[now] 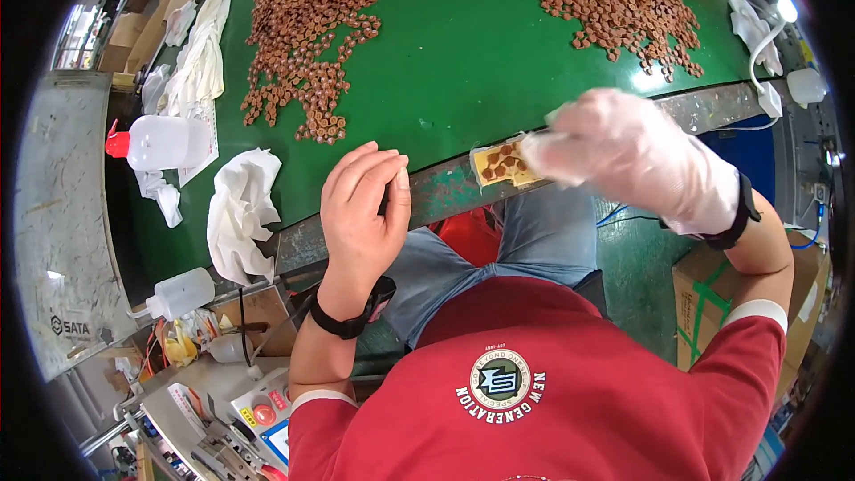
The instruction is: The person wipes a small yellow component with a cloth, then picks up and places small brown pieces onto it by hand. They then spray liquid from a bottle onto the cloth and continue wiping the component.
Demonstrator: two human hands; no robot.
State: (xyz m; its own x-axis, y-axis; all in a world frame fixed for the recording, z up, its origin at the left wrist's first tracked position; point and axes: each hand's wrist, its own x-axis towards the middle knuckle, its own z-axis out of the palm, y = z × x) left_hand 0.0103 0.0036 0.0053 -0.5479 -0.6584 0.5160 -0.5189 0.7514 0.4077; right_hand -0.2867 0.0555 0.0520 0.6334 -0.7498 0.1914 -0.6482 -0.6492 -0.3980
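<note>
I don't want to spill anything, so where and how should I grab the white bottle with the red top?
I'd grip the white plastic bottle around the middle of its rounded body, coming from the picture's right, because its red top points left. I can't tell whether it's standing or lying.

A bright lamp (787, 7) glares upper right; right hand (610, 141) seems motion-blurred.

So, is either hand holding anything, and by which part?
Nothing held shows in the left hand, though its curl could hide something small. The gloved right hand is too blurred to tell whether it holds anything, or where.
</note>
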